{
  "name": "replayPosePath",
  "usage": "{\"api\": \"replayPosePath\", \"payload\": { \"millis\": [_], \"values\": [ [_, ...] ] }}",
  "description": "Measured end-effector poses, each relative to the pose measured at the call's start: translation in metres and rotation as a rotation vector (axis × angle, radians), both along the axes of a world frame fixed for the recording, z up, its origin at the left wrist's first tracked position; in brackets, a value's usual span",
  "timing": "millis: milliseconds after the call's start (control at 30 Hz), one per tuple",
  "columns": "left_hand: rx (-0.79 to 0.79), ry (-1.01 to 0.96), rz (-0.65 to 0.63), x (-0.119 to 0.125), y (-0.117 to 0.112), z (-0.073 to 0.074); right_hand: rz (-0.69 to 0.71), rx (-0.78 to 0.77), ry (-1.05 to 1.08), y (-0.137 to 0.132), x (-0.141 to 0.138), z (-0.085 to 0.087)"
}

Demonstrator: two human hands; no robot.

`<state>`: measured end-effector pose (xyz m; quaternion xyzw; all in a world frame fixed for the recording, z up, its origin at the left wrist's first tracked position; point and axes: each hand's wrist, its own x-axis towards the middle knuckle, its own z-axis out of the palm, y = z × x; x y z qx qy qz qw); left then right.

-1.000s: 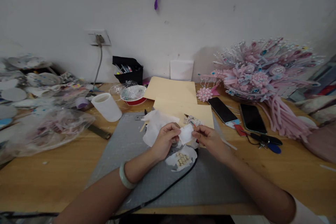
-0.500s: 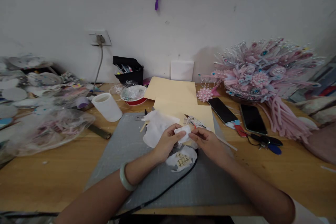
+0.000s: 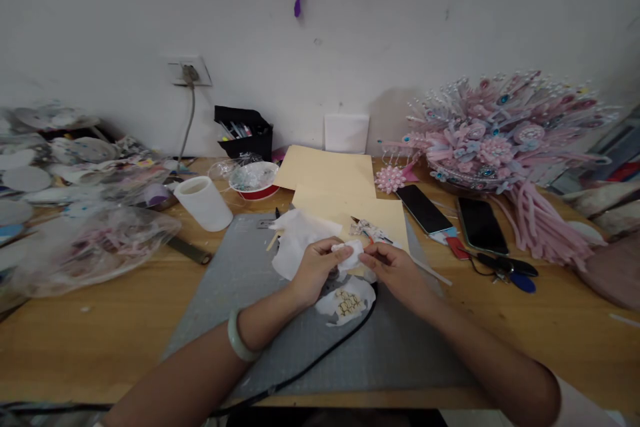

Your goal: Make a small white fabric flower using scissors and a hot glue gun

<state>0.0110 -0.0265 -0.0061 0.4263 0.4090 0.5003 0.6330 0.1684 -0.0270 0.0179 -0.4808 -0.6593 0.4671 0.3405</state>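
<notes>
Between my two hands is a small white piece point(image 3: 351, 254) that looks like cloth or felt, held above the grey cutting mat point(image 3: 215, 320). My left hand point(image 3: 317, 267) pinches its left side, thumb on top. At its right edge the fingertips of my right hand point(image 3: 393, 269) are pressed together on it. Just below lies a white scrap point(image 3: 345, 302) with small gold-outlined pieces on it. A larger crumpled white sheet point(image 3: 295, 247) sits behind my left hand. Beyond my right hand is a small cluster of white and dark bits point(image 3: 371, 230), too small to name.
A black cable point(image 3: 320, 357) crosses the mat. Behind stand tan card sheets point(image 3: 330, 173), a white roll point(image 3: 203, 203) and a black pen case point(image 3: 245, 133). At right are two phones point(image 3: 483, 225), keys point(image 3: 510, 270) and a pink beaded headdress point(image 3: 500, 140). Plastic bags point(image 3: 100, 247) crowd the left.
Both hands keep their hold on the white piece, in nearly the same place. The whole view has shifted very slightly.
</notes>
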Motion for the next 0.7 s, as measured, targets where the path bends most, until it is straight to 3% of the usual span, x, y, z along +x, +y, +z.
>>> {"api": "replayPosePath", "payload": {
  "millis": [333, 500, 700],
  "values": [
    [-0.035, -0.034, -0.036, 0.0029, -0.0022, 0.0048, 0.024, -0.001, -0.033, -0.0013, -0.0018, -0.0005],
    [0.003, 0.01, -0.082, 0.0018, -0.0017, 0.0059, 0.045, 0.023, -0.056, -0.0017, -0.002, -0.0037],
    [0.099, 0.107, -0.035, 0.0007, -0.001, 0.0068, 0.056, 0.033, -0.07, -0.001, -0.0017, -0.0061]
  ]
}}
